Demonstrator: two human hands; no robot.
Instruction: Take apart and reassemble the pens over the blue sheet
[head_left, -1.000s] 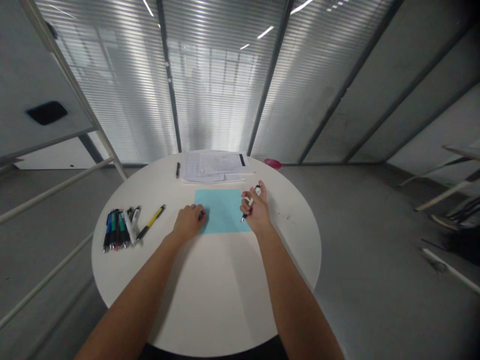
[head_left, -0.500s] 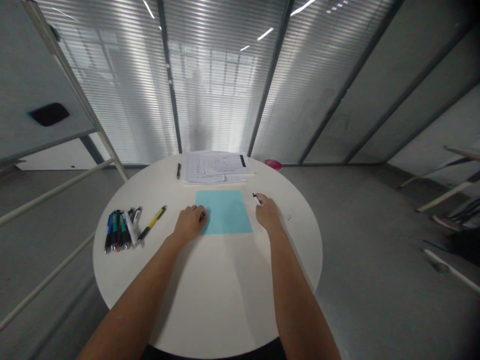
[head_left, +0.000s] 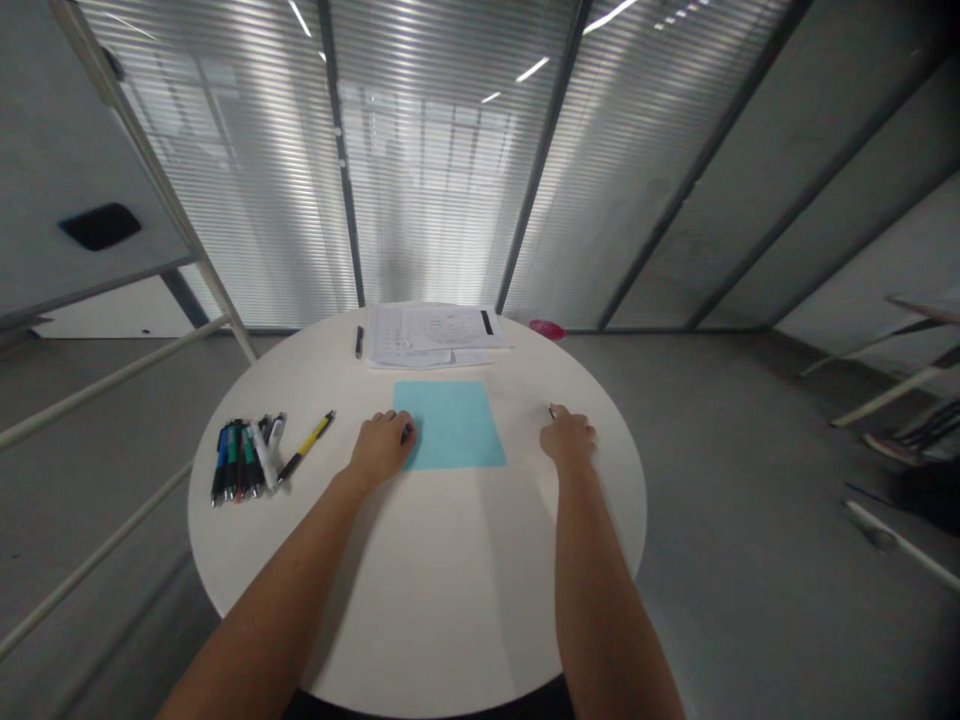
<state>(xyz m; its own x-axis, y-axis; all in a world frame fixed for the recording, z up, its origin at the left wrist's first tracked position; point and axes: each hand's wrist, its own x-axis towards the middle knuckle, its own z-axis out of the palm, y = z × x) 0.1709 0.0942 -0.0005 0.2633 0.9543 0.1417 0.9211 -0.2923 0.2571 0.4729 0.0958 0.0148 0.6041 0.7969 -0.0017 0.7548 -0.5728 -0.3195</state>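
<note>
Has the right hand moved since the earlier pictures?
Yes. The right hand has moved rightward, away from the blue sheet: it first overlapped the sheet's right edge and now sits clear of it.

We can read nothing here - no word, number or brand comes clear. Straight ahead of our hands, beyond the left hand (head_left: 381,448), the stack of printed papers (head_left: 427,335) carries rows of small print and what looks like a table, all too small to make out, with a black bar (head_left: 487,322) at the top corner of the top sheet. To the left of that hand, the bundled pens (head_left: 240,460) and the yellow pen (head_left: 306,447) show no legible marking on their barrels - any lettering there is too small. Nothing legible shows near the right hand (head_left: 568,438) either.
</note>
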